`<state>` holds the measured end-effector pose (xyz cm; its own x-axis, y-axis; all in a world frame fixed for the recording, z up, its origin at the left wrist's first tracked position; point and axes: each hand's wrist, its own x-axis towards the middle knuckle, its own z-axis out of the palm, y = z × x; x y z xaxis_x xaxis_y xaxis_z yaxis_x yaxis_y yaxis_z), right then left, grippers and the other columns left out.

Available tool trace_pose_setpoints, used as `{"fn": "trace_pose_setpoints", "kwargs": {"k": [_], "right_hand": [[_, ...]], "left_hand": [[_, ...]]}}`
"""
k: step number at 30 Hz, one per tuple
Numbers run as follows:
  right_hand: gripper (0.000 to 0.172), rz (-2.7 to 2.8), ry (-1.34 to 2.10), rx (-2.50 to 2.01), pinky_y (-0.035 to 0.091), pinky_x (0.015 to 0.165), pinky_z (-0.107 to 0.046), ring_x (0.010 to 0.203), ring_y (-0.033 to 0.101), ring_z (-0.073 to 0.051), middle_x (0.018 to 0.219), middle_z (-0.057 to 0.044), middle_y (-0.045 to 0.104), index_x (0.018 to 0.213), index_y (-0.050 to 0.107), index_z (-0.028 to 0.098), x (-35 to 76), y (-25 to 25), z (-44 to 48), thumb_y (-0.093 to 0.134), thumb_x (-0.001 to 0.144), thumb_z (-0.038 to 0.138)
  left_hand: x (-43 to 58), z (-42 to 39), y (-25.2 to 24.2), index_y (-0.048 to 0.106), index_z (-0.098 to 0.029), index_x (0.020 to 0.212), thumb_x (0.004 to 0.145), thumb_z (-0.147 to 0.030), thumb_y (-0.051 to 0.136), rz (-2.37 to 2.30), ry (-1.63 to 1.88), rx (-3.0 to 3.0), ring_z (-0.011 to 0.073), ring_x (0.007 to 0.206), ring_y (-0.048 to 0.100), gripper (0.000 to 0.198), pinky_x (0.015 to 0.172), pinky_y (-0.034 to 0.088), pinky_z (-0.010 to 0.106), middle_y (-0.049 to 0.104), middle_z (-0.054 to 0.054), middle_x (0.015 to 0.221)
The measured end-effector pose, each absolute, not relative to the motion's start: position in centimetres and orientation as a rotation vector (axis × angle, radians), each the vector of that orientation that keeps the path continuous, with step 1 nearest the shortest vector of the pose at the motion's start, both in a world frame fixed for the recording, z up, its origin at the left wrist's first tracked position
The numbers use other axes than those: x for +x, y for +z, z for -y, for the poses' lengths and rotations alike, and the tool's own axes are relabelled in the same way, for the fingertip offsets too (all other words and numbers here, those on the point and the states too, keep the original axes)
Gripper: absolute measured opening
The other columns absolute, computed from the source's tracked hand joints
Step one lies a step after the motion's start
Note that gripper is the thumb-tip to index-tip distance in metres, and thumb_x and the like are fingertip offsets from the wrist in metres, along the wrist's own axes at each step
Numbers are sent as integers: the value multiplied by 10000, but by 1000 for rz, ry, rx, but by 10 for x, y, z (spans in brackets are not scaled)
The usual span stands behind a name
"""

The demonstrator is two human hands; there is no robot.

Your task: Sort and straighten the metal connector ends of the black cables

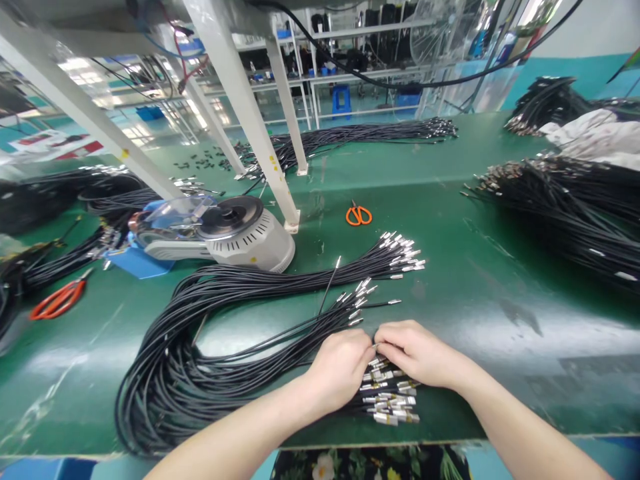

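A thick bundle of black cables [170,333] lies in a U on the green table, its two groups of metal-tipped ends pointing right. My left hand [343,363] is closed over the nearer run of the bundle, gripping the end of one cable. Fingertips of my right hand [415,350] pinch the small metal tip of that cable, meeting the left fingers. Just below both hands lie several silver connectors [393,403] with yellowish bands. Farther off, the other bare silver cable ends [403,253] fan out. The fingers hide most of the held tip.
A grey and white round tape dispenser [250,233] stands behind the bundle, near white posts [260,127]. Orange-handled scissors [359,215] lie mid-table, and red-handled scissors [60,299] at left. Large heaps of black cables [565,207] lie at right; more cables [370,133] lie at the back.
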<state>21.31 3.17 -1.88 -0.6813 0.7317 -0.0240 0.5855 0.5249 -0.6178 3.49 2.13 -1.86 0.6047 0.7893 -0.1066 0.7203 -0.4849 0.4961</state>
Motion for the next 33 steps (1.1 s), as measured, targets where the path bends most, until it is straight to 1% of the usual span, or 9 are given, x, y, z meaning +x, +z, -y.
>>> {"fn": "trace_pose_setpoints", "kwargs": {"k": [12, 16, 19, 21, 23, 26, 29, 31, 33], "right_hand": [[212, 2351, 1038, -1111, 335, 566, -205, 584, 453, -103, 617, 16, 515, 706, 518, 163, 214, -15, -35, 400, 877, 202], [67, 2382, 1107, -1153, 336, 540, -190, 573, 450, -99, 629, 30, 512, 822, 551, 177, 220, -12, -36, 484, 823, 180], [136, 2540, 1036, -1116, 349, 589, -193, 653, 483, -107, 732, 16, 543, 811, 574, 194, 222, -10, -35, 488, 775, 96], [172, 2595, 1001, -1110, 355, 622, -198, 697, 499, -112, 792, 10, 551, 804, 575, 200, 221, -8, -34, 463, 772, 74], [167, 2601, 989, -1129, 354, 621, -200, 695, 497, -112, 785, 14, 545, 788, 558, 198, 219, -8, -32, 463, 755, 65], [160, 2530, 999, -1183, 341, 579, -194, 649, 473, -106, 732, 26, 520, 757, 522, 193, 217, -9, -30, 475, 709, 47], [159, 2424, 1044, -1214, 336, 552, -187, 607, 453, -92, 707, 32, 492, 734, 500, 189, 215, -10, -29, 460, 704, 38], [143, 2363, 1088, -1207, 342, 549, -184, 596, 456, -85, 722, 28, 494, 730, 487, 184, 215, -11, -29, 447, 728, 47], [115, 2322, 1117, -1212, 350, 554, -187, 594, 462, -86, 724, 24, 505, 772, 489, 183, 215, -11, -30, 446, 766, 77]], "left_hand": [[30, -28, -9, 528, -170, 712, 900, -218, 321, -1092, 301, 2264, 124, 675, 504, 284, 633, 381, 228, 560, 2, 704], [18, -37, -2, 587, -169, 733, 894, -259, 373, -1217, 567, 2278, 134, 725, 507, 282, 687, 391, 244, 565, 16, 718], [9, -44, -1, 620, -169, 827, 889, -270, 388, -1394, 813, 2211, 131, 725, 536, 261, 677, 413, 236, 591, 35, 776], [8, -45, -3, 614, -175, 854, 884, -260, 399, -1453, 865, 2172, 128, 728, 568, 233, 678, 427, 227, 623, 31, 816], [11, -42, -7, 580, -182, 956, 863, -224, 431, -1475, 777, 2185, 131, 714, 591, 181, 676, 436, 232, 645, 16, 818], [18, -30, -8, 505, -173, 1056, 835, -218, 463, -1422, 482, 2269, 141, 634, 585, 230, 608, 434, 246, 640, -1, 758], [24, -20, -4, 541, -183, 853, 845, -297, 449, -1278, 240, 2393, 162, 690, 580, 147, 622, 435, 260, 626, 6, 768], [26, -17, -1, 540, -182, 766, 872, -297, 392, -1194, 128, 2450, 168, 728, 576, 216, 651, 438, 269, 618, 12, 779], [27, -17, 0, 538, -175, 756, 894, -275, 327, -1160, 48, 2460, 165, 721, 572, 271, 656, 440, 272, 614, 19, 783]]}}
